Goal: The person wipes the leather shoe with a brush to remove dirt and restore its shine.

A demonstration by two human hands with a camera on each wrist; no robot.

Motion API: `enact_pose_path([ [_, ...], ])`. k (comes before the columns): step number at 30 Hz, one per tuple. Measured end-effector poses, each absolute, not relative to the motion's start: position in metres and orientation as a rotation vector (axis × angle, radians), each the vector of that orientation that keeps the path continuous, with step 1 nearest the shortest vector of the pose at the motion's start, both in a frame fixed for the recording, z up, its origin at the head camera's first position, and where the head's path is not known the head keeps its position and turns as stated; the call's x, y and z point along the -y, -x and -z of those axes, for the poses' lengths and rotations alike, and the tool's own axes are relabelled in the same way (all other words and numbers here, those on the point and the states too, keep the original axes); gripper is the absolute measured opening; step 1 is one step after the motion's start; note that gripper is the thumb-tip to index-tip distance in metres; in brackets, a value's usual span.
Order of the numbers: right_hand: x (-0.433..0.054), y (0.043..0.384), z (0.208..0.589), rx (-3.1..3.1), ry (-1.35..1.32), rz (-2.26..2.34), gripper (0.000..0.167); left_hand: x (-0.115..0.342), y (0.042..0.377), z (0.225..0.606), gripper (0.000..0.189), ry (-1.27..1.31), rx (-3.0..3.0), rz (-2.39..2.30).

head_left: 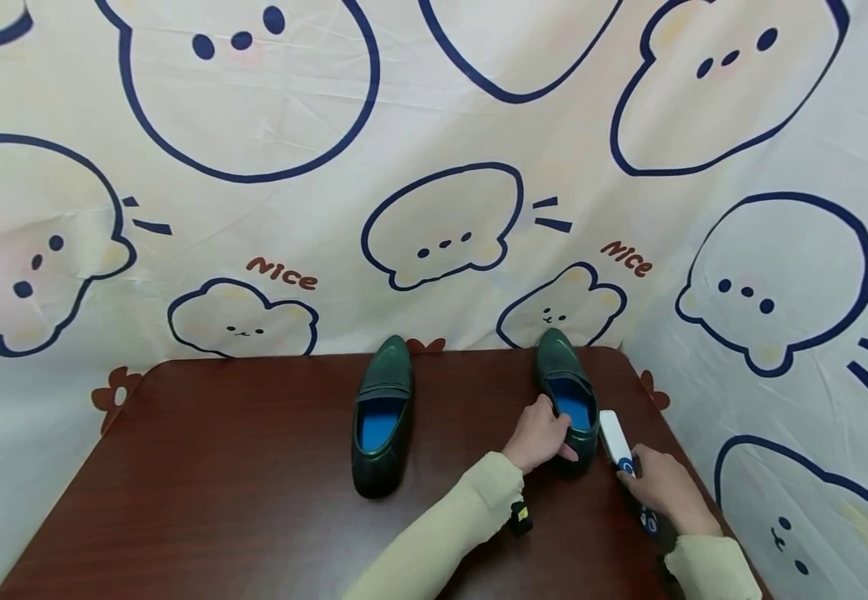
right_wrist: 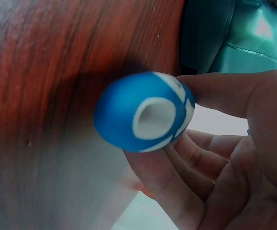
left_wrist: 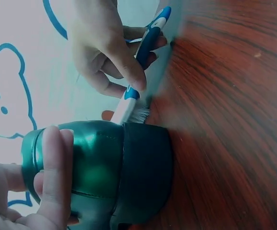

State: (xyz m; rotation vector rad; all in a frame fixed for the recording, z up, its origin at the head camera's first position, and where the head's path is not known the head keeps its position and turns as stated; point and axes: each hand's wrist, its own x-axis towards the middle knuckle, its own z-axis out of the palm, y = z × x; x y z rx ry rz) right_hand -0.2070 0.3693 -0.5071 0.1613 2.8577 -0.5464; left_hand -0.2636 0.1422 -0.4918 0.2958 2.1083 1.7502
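A dark green loafer with a blue insole (head_left: 572, 402) sits toward the table's right side, toe pointing away. My left hand (head_left: 537, 435) grips its heel end; in the left wrist view the fingers lie along the green heel (left_wrist: 97, 158). My right hand (head_left: 662, 483) holds a white and blue brush (head_left: 614, 437) by its handle. The white brush head lies alongside the loafer's right side, its bristles (left_wrist: 141, 114) facing the tabletop in the left wrist view. From the right wrist, the rounded blue handle end (right_wrist: 116, 115) shows between thumb and fingers.
Another matching green loafer (head_left: 383, 417) stands to the left, also toe away. Both rest on a dark brown wooden table (head_left: 217, 483). A cartoon-printed cloth (head_left: 434, 125) hangs behind the table and along its right side, near my right hand.
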Motion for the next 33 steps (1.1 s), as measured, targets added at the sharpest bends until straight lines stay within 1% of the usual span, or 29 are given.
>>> enact_pose_path([
  [3, -0.371, 0.207, 0.507, -2.852, -0.172, 0.54, 0.036, -0.145, 0.261, 0.492, 0.041, -0.311, -2.132, -1.72],
  [7, -0.371, 0.208, 0.506, -2.859, -0.176, 0.545, 0.032, -0.147, 0.259, 0.492, 0.032, -0.314, -2.101, -1.739],
  [10, -0.372, 0.207, 0.507, -2.865, -0.177, 0.554, 0.027, -0.147, 0.257, 0.492, 0.029, -0.309, -2.054, -1.77],
  [14, -0.371, 0.207, 0.509, -2.87, -0.198, 0.557, 0.025, -0.145, 0.256, 0.492, 0.034, -0.327, -2.024, -1.765],
  [18, -0.37, 0.207, 0.511, -2.871, -0.217, 0.557, 0.026, -0.14, 0.254, 0.493, 0.032, -0.372, -2.055, -1.726],
  [21, -0.37, 0.207, 0.512, -2.874, -0.215, 0.559, 0.025, -0.134, 0.254, 0.494, 0.038, -0.423, -2.093, -1.695],
  [24, -0.37, 0.207, 0.511, -2.874, -0.207, 0.562, 0.025, -0.126, 0.253, 0.493, 0.052, -0.472, -2.108, -1.67],
  [26, -0.37, 0.207, 0.511, -2.87, -0.196, 0.556, 0.027, -0.118, 0.252, 0.491, 0.059, -0.501, -2.14, -1.638],
  [29, -0.372, 0.207, 0.511, -2.861, -0.188, 0.544, 0.033, -0.101, 0.25, 0.481, 0.06, -0.549, -2.266, -1.545],
  [33, -0.376, 0.206, 0.512, -2.863, -0.176, 0.544, 0.035, -0.069, 0.246, 0.463, 0.053, -0.693, -2.557, -1.356],
])
